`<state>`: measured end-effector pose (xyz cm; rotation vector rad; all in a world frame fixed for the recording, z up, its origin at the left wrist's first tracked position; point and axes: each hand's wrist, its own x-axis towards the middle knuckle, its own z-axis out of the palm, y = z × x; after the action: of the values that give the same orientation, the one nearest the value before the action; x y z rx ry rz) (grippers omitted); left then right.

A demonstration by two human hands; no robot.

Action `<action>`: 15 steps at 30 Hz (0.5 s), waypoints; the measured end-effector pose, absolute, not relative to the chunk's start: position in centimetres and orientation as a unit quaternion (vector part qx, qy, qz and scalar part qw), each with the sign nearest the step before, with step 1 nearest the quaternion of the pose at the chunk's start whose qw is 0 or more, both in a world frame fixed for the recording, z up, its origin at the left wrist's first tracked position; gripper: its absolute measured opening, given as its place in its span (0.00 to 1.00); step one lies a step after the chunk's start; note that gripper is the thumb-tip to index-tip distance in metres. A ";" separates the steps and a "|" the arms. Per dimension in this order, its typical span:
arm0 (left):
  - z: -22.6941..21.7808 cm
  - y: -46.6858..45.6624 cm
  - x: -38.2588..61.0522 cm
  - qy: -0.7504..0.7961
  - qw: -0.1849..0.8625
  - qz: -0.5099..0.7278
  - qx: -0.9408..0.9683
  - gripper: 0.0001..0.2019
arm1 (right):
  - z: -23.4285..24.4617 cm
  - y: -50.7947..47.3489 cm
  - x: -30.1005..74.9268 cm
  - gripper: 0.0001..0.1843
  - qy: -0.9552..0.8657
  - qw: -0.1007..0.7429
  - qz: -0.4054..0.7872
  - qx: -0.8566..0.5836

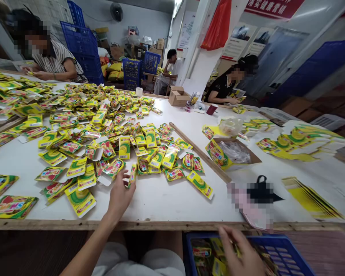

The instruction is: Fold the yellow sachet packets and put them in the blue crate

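My left hand (121,197) is over the near edge of a heap of flat yellow-and-green printed cartons (83,134). Its thumb and fingers close round a small yellow box (132,175) held on edge. My right hand (241,251) is low at the right, above a blue plastic crate (281,249). Its fingers look apart, somewhat blurred, with no carton plainly gripped. Similar small boxes (201,252) lie inside that crate, partly hidden by this hand.
A wooden strip (201,153) divides the white tabletop (161,199). Right of it are an open carton with plastic bags (235,153), stacked flat printed sheets (301,142) and a pink item (253,214). Several people sit beyond the table, near stacked blue crates (80,42).
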<state>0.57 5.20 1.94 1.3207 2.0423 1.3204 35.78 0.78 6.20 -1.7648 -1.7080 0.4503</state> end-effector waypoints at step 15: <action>1.6 -0.8 4.5 0.605 0.239 0.534 0.541 0.16 | 1.4 3.7 17.7 0.17 -0.534 0.493 0.545 -0.418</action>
<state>4.50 -0.77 1.59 1.4802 1.6555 1.4623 17.74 3.68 1.43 -1.0129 -1.2963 1.3227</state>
